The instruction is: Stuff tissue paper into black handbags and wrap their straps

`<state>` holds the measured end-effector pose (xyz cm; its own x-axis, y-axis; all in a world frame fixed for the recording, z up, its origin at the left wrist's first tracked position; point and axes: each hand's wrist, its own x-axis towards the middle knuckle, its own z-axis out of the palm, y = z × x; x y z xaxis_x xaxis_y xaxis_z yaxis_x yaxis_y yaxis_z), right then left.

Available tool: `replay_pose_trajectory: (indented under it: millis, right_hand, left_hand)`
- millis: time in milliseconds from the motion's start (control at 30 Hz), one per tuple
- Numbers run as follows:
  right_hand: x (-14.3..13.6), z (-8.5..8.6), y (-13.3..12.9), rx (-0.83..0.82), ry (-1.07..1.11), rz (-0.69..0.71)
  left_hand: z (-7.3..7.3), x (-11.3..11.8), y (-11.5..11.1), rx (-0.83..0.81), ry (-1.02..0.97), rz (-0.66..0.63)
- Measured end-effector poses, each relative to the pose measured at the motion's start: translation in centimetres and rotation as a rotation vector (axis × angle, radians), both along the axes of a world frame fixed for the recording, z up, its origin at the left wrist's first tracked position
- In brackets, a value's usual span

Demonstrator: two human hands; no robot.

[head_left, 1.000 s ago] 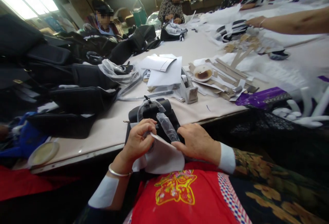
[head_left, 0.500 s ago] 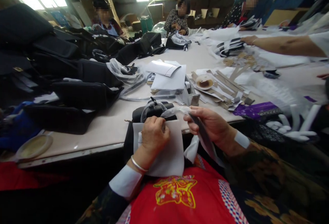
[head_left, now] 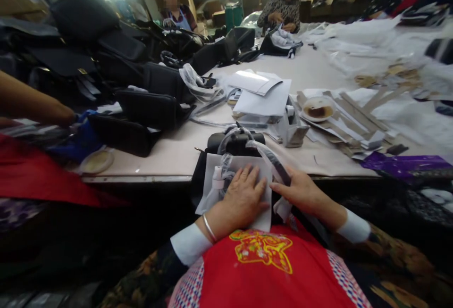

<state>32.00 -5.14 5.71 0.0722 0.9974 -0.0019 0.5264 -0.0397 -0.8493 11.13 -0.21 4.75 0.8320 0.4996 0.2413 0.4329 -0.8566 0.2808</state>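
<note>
The left hand [head_left: 244, 191], curled half a second ago, now has its grip apart, fingers spread flat on a smooth white sheet [head_left: 262, 219] at lower centre. The right hand [head_left: 302, 194] has come down — its grip clamped on a plastic-wrapped strap [head_left: 269, 156]. The sheet lies over a black bag [head_left: 200, 176] against the counter [head_left: 170, 159] edge; a forearm [head_left: 35, 98] has entered at far left.

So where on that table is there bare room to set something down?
Bare cloth shows between the heaped black bags and the black bag in front of the person. Another patch lies right of that bag, before the purple packet; a wider one stretches beyond the paper stack. The left is crowded with bags, the right with cardboard strips.
</note>
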Motion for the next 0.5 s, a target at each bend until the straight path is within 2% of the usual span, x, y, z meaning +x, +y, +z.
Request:
replay_pose_trajectory:
  millis: [67, 100, 133, 200, 267, 367, 433, 500]
  right_hand:
    - [0.3, -1.1, 0.3, 0.011, -0.178, -0.046]
    - [0.5, -1.5, 0.3, -0.008, -0.225, -0.074]
    - [0.6, -1.8, 0.3, -0.014, -0.261, -0.086]
    - [0.6, -2.2, 0.3, -0.034, -0.302, -0.090]
    - [0.3, -2.2, 0.5, -0.082, -0.301, -0.078]
    - [-0.7, -1.5, 1.4, -0.077, -0.276, -0.062]
    - [-1.3, -0.9, 2.2, 0.002, -0.290, -0.049]
    - [-1.4, -0.8, 2.9, 0.043, -0.332, -0.045]
  left_hand:
    - [1.1, -1.1, 1.2, 0.005, -0.173, 0.028]
    - [1.7, -2.0, 2.1, 0.028, -0.272, 0.104]
    - [2.1, -3.0, 3.1, 0.061, -0.349, 0.228]
    - [2.3, -5.3, 5.3, 0.081, -0.381, 0.519]
    - [1.5, -7.2, 7.0, -0.083, -0.331, 0.653]
    - [-0.5, -8.7, 8.2, -0.388, -0.358, 0.697]
    - [-1.6, -8.8, 8.0, -0.437, -0.391, 0.748]
    - [-2.3, -8.6, 7.5, -0.397, -0.411, 0.833]
